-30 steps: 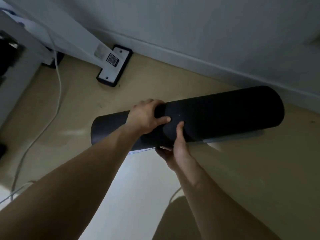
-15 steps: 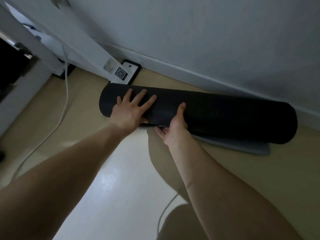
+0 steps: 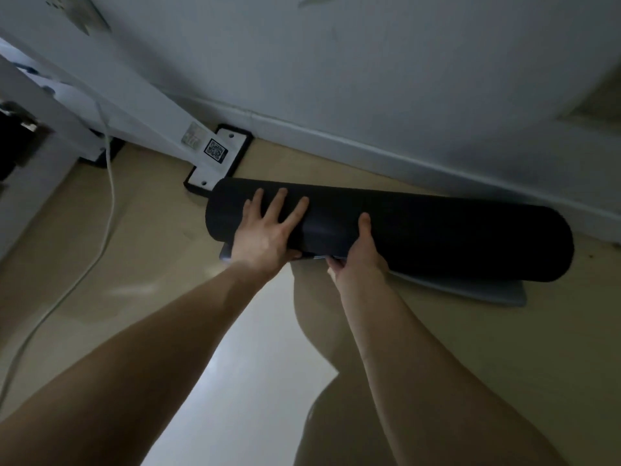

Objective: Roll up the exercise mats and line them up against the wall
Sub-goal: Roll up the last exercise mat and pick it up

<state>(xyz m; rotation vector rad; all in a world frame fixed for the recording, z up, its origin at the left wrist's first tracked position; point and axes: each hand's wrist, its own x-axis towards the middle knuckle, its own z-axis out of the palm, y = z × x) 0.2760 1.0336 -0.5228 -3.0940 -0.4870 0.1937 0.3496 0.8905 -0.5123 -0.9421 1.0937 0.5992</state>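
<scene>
A black rolled exercise mat [image 3: 453, 237] lies on the beige floor, roughly parallel to the wall's white baseboard [image 3: 369, 153] and a short gap from it. Its loose grey end [image 3: 487, 290] sticks out flat from under the roll on my side. My left hand [image 3: 268, 230] rests flat on top of the roll near its left end, fingers spread. My right hand [image 3: 359, 257] grips the roll's near lower edge, thumb on top and fingers tucked underneath.
A white slanted frame leg with a QR sticker [image 3: 215, 149] ends in a black-edged foot plate [image 3: 232, 142] just left of the mat's end. A white cable [image 3: 107, 196] trails across the floor at left. A bright patch of floor lies below my arms.
The rolled mat went from held up in both hands down to the floor by the wall. My left hand let go of its grip and now lies flat on top.
</scene>
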